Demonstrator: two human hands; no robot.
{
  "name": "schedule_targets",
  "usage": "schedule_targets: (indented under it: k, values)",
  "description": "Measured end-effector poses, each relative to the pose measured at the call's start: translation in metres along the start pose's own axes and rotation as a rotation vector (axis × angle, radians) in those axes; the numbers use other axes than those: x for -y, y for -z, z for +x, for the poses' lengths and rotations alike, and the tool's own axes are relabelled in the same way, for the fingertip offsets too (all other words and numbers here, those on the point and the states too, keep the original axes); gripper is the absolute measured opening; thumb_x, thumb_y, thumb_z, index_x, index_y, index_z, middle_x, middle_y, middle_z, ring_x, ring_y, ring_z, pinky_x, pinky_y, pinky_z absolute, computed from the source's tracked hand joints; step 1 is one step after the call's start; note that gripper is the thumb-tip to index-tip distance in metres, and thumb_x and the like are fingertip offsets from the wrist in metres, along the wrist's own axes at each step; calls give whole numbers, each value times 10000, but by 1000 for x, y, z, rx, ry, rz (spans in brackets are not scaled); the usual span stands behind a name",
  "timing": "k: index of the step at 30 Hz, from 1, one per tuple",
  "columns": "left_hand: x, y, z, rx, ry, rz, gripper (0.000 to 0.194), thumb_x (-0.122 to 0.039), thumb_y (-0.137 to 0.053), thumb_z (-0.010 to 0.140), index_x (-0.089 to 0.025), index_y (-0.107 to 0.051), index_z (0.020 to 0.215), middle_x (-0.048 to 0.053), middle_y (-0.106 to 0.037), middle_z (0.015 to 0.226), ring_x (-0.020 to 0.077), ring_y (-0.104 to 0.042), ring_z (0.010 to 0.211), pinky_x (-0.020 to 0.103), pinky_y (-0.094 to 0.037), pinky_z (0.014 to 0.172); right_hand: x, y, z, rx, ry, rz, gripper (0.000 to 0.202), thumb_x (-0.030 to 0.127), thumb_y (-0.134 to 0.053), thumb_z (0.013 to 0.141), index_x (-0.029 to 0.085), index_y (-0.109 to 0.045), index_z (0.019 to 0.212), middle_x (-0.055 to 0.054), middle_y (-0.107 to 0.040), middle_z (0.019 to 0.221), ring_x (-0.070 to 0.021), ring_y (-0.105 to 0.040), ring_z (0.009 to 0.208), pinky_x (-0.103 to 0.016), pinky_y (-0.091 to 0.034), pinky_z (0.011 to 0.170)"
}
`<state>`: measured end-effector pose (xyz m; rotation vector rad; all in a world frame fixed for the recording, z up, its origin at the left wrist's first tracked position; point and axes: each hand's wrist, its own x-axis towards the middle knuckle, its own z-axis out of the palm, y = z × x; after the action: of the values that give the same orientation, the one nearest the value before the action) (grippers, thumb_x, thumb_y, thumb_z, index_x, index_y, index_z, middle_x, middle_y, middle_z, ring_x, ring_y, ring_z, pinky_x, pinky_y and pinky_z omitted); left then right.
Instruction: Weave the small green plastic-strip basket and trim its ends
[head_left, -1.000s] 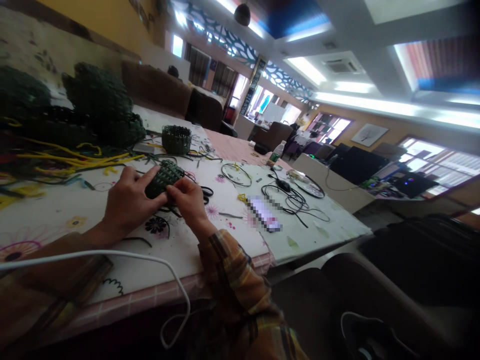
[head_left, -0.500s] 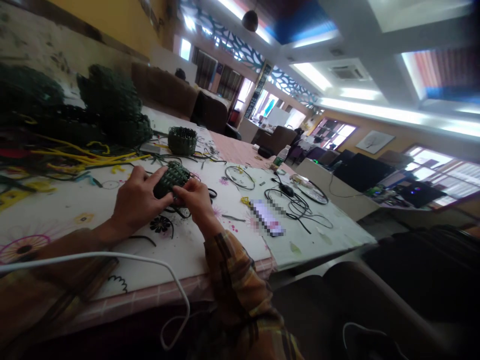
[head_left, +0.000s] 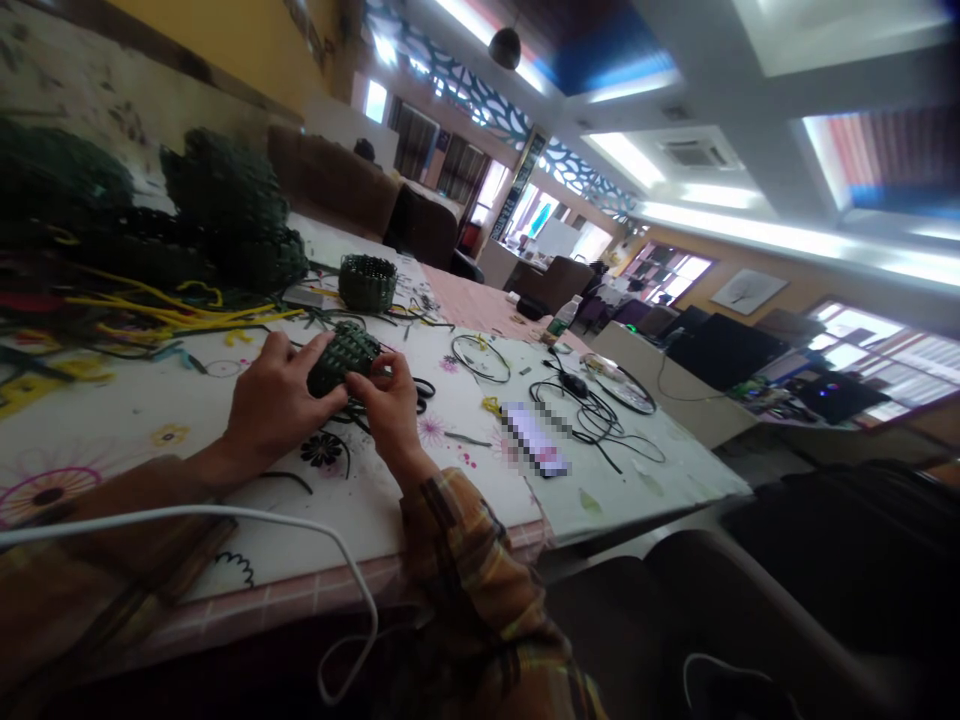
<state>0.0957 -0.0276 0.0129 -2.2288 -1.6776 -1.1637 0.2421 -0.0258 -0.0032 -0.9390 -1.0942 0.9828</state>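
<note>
A small dark green woven basket lies tilted over the patterned tablecloth. My left hand grips its near left side, thumb along the lower edge and fingers over the top. At the basket's right edge is my right hand, its thumb and forefinger bent together at the rim; whatever fine strip they may pinch is too small to make out. Black scissor handles show just right of that hand. Behind stands a second green woven basket, upright.
Larger green woven pieces and yellow strips lie at the left. Rightward are a strip hoop, a phone-like object, coiled black cable and a bottle. A white cable crosses the foreground.
My right hand has turned slightly and its fingers have lifted at the basket's rim, uncovering more of the scissor handles. My left hand keeps its grip.
</note>
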Motion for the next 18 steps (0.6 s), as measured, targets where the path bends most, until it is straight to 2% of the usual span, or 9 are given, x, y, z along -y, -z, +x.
schedule_targets:
  k: [2,4,6,10,18]
  values:
    - [0,0,0,0,4,10,726,-507,-641,845,-201,-555,1497,162,-574,1143,372,-660,992,438,-568,789,1,1,0,-1,-19,10,517,323,-818,709,256,-585,1165,117,-590,608,-105,-543,565,-214,-440,577]
    - [-1,0,-1,-7,4,16,719,-507,-645,845,-209,-558,1493,159,-573,1135,366,-659,976,434,-565,785,1,1,2,9,-39,34,756,294,-838,709,270,-523,1396,127,-606,598,-105,-563,547,-225,-483,604]
    - [-1,0,-2,-15,-1,12,704,-502,-648,847,-223,-560,1488,154,-570,1127,359,-657,960,432,-561,781,2,2,3,40,-86,93,894,287,-856,702,260,-454,1500,133,-603,583,-101,-565,524,-236,-511,620]
    - [-2,-1,-4,-24,-16,5,694,-491,-640,854,-211,-561,1484,157,-561,1115,367,-647,962,438,-556,773,3,3,2,55,-152,178,911,287,-876,688,235,-466,1499,131,-584,580,-96,-564,517,-236,-524,608]
    - [-7,0,-8,-24,-3,12,701,-503,-607,866,-202,-547,1496,166,-564,1135,368,-641,969,430,-540,767,4,-4,-2,33,-147,145,853,254,-826,726,250,-501,1515,128,-530,579,-86,-516,518,-216,-505,569]
